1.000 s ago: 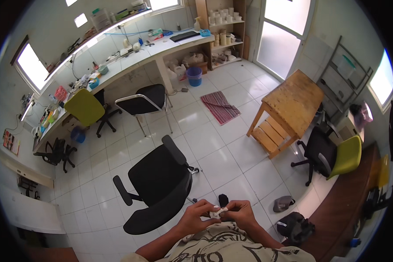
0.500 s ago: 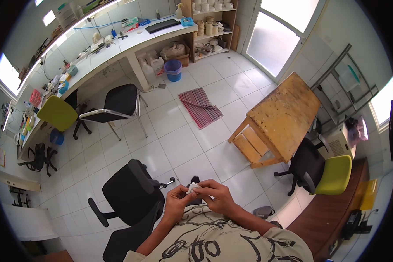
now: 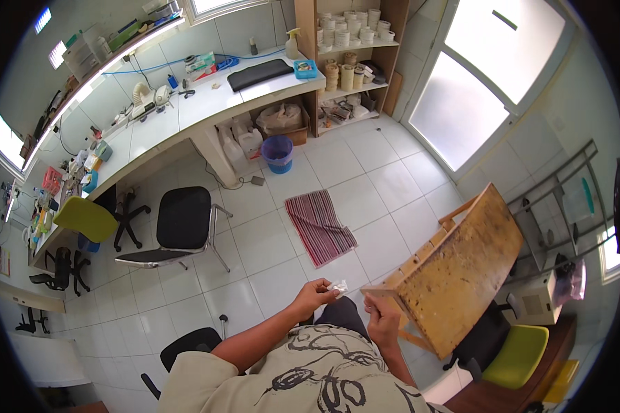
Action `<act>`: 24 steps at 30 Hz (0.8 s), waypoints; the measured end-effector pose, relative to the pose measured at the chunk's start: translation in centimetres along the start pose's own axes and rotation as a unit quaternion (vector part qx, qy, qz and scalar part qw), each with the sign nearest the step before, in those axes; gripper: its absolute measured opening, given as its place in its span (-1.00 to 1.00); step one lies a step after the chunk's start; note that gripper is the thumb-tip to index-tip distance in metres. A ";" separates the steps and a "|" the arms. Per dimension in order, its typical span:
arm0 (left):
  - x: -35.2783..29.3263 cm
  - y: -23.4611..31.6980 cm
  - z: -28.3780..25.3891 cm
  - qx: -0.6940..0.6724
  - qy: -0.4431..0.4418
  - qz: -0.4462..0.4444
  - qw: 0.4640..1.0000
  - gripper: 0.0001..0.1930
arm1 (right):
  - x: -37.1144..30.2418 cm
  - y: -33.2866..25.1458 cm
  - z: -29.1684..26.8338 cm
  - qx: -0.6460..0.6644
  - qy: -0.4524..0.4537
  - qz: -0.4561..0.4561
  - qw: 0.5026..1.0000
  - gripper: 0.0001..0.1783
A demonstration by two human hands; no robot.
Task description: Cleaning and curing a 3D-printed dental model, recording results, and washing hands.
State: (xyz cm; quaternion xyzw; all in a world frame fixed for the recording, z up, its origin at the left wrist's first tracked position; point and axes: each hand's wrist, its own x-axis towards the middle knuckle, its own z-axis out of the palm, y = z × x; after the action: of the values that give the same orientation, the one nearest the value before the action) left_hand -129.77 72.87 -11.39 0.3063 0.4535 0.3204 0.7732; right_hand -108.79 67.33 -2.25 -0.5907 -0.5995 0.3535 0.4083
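Note:
A small white crumpled piece (image 3: 338, 286), perhaps tissue or plastic wrap, sticks out from the fingertips of my left hand (image 3: 315, 296), which is closed in a pinch on it. To the right of it, apart from it, my right hand (image 3: 384, 319) has its fingers curled together. Whatever the right fingers hold, if anything, is hidden or too small to make out. That hand appears close to the near corner of a stained wooden table (image 3: 468, 268).
A striped mat (image 3: 320, 227) lies on the tiled floor ahead. A black chair (image 3: 184, 219) stands to the left, before a long white counter (image 3: 162, 124). A blue bucket (image 3: 277, 155) is beneath it. Shelves (image 3: 357, 49) and a door (image 3: 455, 103) are at the back.
My hands, together around the white piece before, are now apart; the left keeps it. I have moved forward, so the mat, wooden table and chairs appear closer or shifted.

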 end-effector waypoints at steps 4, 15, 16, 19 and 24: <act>14.8 -0.6 -5.0 -0.205 0.204 -0.095 0.953 -0.70 | 6.2 5.6 -2.8 0.019 0.079 0.141 0.987 -0.65; 39.3 18.7 -19.7 -0.295 0.476 0.011 0.829 -0.46 | 32.9 9.5 -14.3 -0.131 -0.074 0.103 0.983 -0.67; 40.3 21.3 -21.8 -0.280 0.497 0.030 0.821 -0.43 | 35.6 9.4 -15.6 -0.151 -0.108 0.079 0.980 -0.66; 44.9 28.0 -23.3 -0.229 0.588 -0.006 0.775 -0.39 | 41.7 11.2 -18.5 -0.144 -0.104 0.101 0.979 -0.65; 58.2 27.7 -17.5 0.165 0.477 -0.139 0.852 -0.42 | 46.4 16.1 -23.6 -0.129 -0.013 0.189 0.973 -0.63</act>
State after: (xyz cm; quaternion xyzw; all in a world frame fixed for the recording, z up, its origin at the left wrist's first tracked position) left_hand -129.22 137.90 -26.65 0.1729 0.8509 0.2368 0.4359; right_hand -79.16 113.08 -3.66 -0.7365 -0.5225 0.3516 0.2468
